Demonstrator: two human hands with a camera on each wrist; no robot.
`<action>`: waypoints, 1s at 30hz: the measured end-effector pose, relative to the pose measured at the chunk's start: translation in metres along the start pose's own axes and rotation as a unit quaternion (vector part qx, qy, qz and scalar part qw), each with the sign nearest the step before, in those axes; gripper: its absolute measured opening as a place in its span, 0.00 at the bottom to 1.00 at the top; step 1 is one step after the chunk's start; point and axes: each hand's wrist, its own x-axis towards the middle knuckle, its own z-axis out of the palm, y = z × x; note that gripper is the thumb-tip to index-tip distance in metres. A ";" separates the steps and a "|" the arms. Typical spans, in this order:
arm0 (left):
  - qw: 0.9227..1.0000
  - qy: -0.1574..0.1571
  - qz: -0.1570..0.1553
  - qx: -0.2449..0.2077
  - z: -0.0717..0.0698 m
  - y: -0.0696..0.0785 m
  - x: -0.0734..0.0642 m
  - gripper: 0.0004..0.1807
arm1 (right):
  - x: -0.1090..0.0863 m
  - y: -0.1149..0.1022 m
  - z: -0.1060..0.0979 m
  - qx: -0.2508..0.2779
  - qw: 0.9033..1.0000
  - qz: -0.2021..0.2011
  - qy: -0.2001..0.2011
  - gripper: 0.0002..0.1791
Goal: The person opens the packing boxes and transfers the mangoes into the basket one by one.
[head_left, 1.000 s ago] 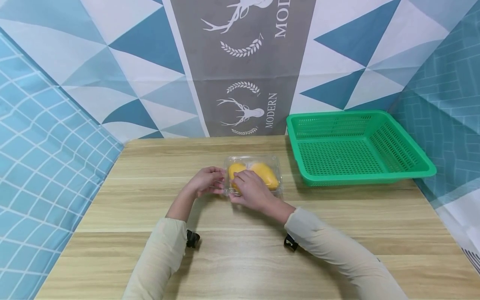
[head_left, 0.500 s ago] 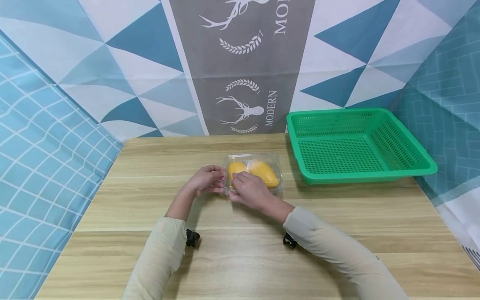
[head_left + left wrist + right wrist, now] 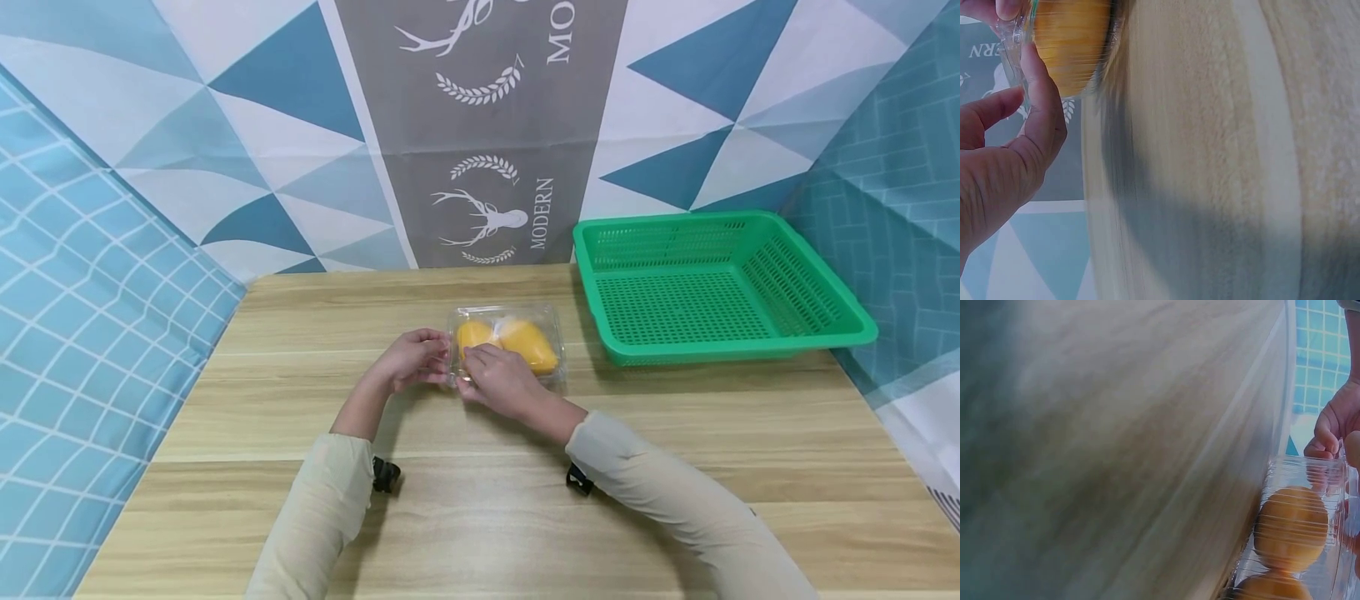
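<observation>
- A wall hanging [image 3: 502, 108] fills the background: blue and white triangles around a grey panel with deer heads and the word "MODERN".
- A pale wood-grain tabletop [image 3: 465, 517] stretches below it.
- A green plastic basket [image 3: 735, 346] with perforated sides sits at the table's back right.
- Two cream sleeves [image 3: 667, 492] reach in from the bottom edge.
- A clear plastic clamshell box [image 3: 493, 312] lies on the table near the back, left of the basket and well apart from it.
- The right hand [image 3: 501, 382] arches over the box's front left part, fingers bent, pinching the plastic rim.
- The left hand [image 3: 415, 360] is at the box's left side, thumb and forefinger pinching its edge.
- Two rounded yellow-orange fruits [image 3: 528, 343] rest side by side inside the box.
- Small black devices [image 3: 386, 475] show beneath both wrists.
</observation>
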 end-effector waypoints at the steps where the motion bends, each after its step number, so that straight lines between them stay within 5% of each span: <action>1: 1.000 -0.001 0.000 0.000 0.000 0.000 0.000 0.20 | 0.000 0.000 0.000 0.001 1.000 0.001 0.000 0.10; 7: 1.000 -0.005 -0.002 0.000 0.000 0.001 0.000 0.21 | 0.000 0.000 -0.005 0.026 0.999 0.010 -0.024 0.11; 18: 1.000 -0.007 -0.008 0.001 -0.001 0.002 0.000 0.21 | 0.007 0.005 -0.020 0.074 0.986 0.029 -0.148 0.23; 30: 1.000 -0.005 0.002 -0.008 0.001 0.003 0.001 0.20 | 0.006 0.007 -0.011 0.034 0.995 -0.013 -0.093 0.13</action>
